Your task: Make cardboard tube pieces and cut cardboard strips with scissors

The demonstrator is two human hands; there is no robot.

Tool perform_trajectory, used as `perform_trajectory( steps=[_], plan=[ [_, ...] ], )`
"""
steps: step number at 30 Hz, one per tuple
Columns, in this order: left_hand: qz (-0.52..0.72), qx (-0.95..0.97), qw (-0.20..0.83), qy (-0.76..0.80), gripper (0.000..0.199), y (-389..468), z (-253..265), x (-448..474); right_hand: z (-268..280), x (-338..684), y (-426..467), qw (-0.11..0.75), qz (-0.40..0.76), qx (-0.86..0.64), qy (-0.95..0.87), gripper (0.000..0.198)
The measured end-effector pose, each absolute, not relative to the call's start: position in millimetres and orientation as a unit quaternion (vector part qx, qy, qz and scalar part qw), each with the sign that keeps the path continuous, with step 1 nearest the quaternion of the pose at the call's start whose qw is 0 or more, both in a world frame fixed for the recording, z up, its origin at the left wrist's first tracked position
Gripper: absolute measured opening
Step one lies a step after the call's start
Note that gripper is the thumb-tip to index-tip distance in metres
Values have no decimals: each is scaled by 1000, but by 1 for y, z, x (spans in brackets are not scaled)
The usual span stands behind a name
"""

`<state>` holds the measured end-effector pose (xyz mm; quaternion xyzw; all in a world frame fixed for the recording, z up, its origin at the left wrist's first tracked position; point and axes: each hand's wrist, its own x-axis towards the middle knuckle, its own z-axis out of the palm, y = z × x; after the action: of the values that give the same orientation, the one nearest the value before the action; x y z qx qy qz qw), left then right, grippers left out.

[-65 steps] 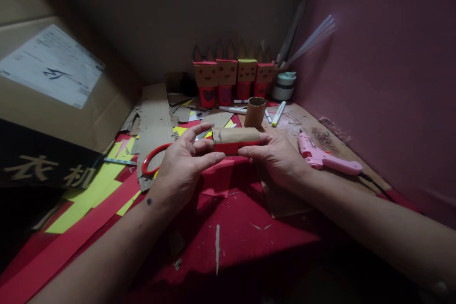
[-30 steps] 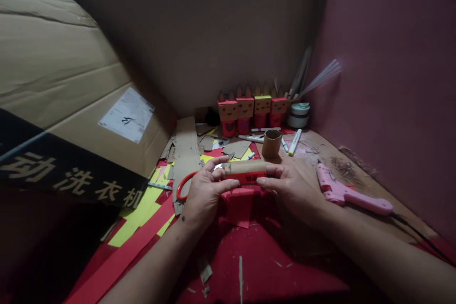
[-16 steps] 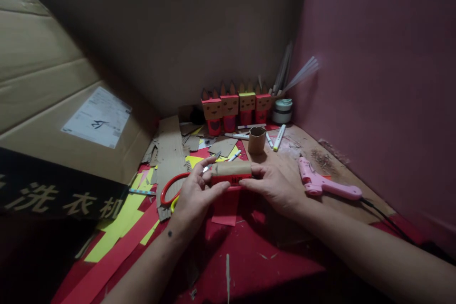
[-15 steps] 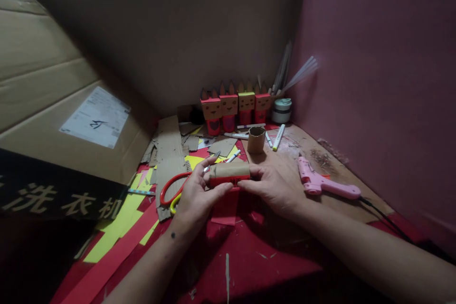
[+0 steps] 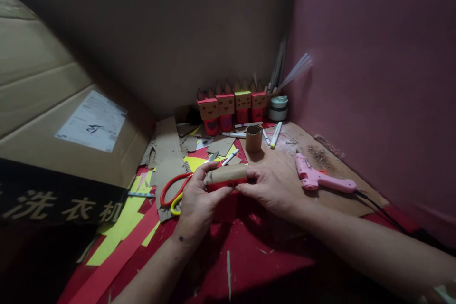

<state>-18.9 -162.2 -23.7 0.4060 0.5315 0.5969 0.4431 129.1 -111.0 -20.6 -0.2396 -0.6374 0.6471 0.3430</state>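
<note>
Between my two hands lies a cardboard tube [image 5: 227, 174], level, with red paper [image 5: 223, 184] around its near side. My left hand [image 5: 199, 197] is closed on the tube's left end, thumb along the near side. At the other end my right hand [image 5: 267, 187] pinches the tube, its thumb low on the red paper. Scissors with red and yellow handles [image 5: 175, 191] lie just left of my left hand, blades partly hidden behind the fingers. Beyond my hands a short cardboard ring [image 5: 254, 139] stands upright.
A pink glue gun [image 5: 317, 178] with a cord lies at right. Several cardboard figures [image 5: 225, 107] stand at the back beside a lidded jar [image 5: 278, 108]. Markers [image 5: 276, 135], cardboard scraps [image 5: 221, 145] and yellow paper strips [image 5: 121, 228] are scattered about. A big carton [image 5: 53, 104] rises at left.
The red paper that hung flat below the tube now shows less, drawn in closer around it. Both hands keep their hold. The whole view has shifted slightly.
</note>
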Motion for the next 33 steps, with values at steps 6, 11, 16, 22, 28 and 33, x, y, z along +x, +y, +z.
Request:
perform_trajectory(
  steps=[6,11,16,22,28,33],
  plan=[
    [589,405,481,509,67,-161,-26,-23,-23,129,-108,358,675,-234,-602,29],
    [580,395,517,491,69,-162,-23,-29,-25,132,-102,362,686,-235,-586,26],
    [557,420,508,506,67,-160,-16,-35,-28,133,-99,356,705,-236,-566,24],
    [554,398,531,503,66,-154,-4,-52,-35,138,-91,422,653,-289,-558,17],
    [548,364,564,499,66,-149,4,-62,-30,141,-87,501,346,-207,-766,43],
    [539,367,568,502,53,-146,-1,-70,-32,140,-88,487,362,-188,-773,33]
  ],
)
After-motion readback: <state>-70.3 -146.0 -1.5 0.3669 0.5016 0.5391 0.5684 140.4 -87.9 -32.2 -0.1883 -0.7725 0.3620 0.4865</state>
